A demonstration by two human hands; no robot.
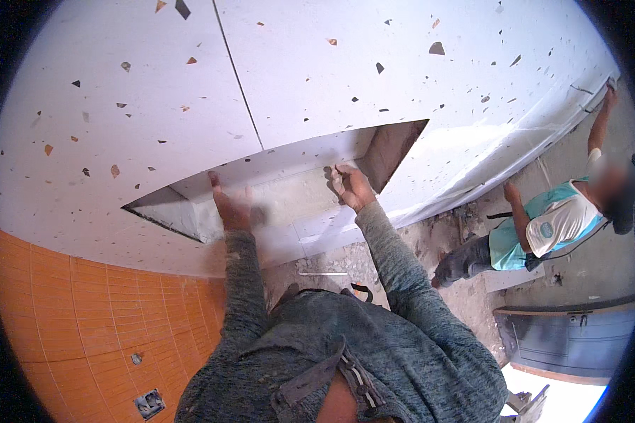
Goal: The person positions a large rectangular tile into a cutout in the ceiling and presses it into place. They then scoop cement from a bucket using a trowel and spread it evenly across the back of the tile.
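A rectangular niche is set into a white wall of speckled terrazzo-look tiles. Both my hands are at this niche. My left hand is at its left part, with a finger stretched up toward the back; the rest of that hand is partly blurred, and nothing shows in it. Farther right, my right hand has its fingers curled and pinched together near the pale ledge. Whatever those fingers may hold is too small to make out.
Orange tiles with an open electrical box cover the left wall. A co-worker in a white and turquoise shirt reaches to the wall on the right. A blue-grey door panel is at the lower right. Debris lies on the floor.
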